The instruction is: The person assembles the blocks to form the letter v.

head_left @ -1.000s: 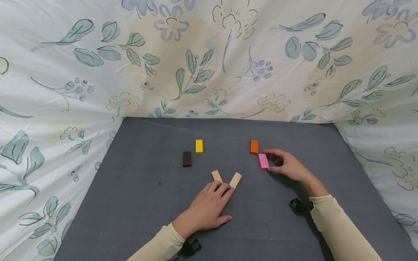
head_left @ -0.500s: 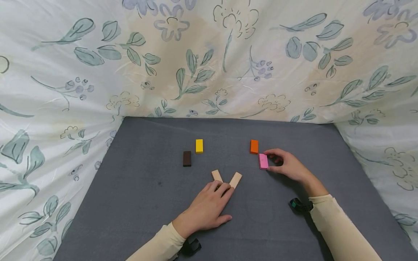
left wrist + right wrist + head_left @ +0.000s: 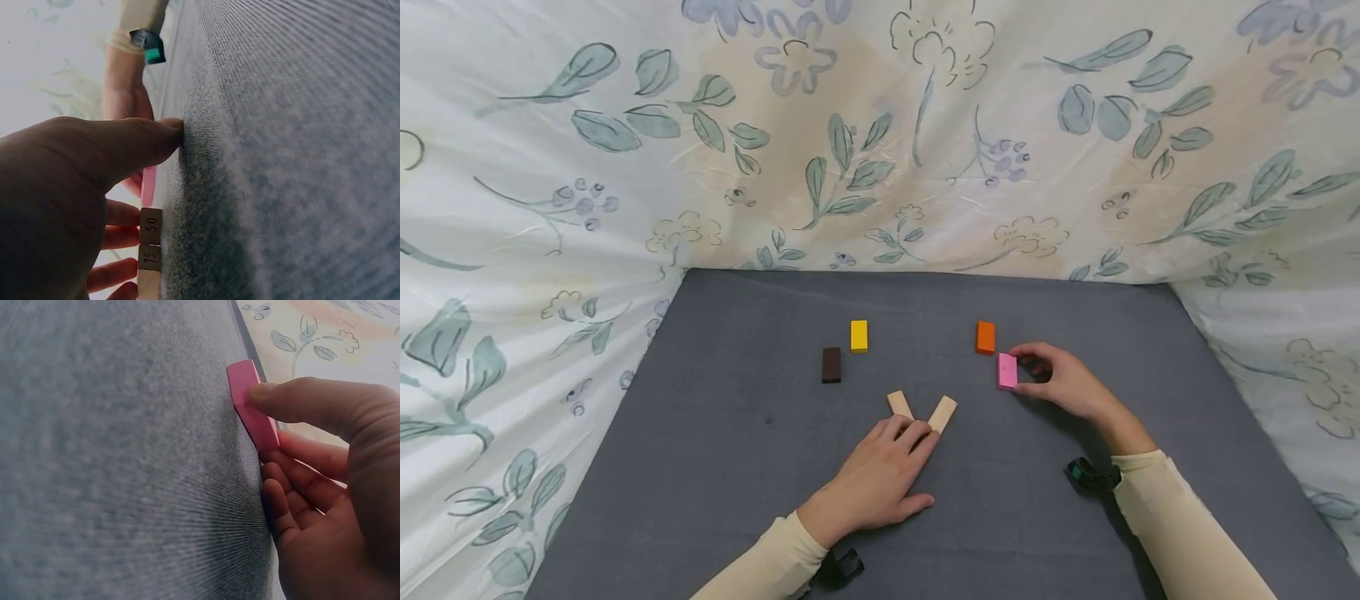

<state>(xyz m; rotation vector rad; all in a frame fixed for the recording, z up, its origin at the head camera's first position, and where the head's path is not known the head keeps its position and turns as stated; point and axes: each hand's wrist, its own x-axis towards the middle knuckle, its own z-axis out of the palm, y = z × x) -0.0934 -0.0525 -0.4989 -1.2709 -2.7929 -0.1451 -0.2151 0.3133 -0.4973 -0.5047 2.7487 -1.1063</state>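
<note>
Our right hand [image 3: 1067, 385] pinches the pink rectangular block [image 3: 1007, 372] between thumb and finger; our left hand [image 3: 872, 479], its grip apart, touches pale wooden rectangular blocks [image 3: 943, 413].

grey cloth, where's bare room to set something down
Bare: left of the dark brown block; between the yellow block and orange block. Crowded: the right hand pinching the pink block near the orange block; left hand touching pale wooden blocks.

A sideways 50 shows on one bare wooden block [image 3: 150, 226]. The adjoining wooden block [image 3: 149, 257] bears 15 or 75, unclear which.
</note>
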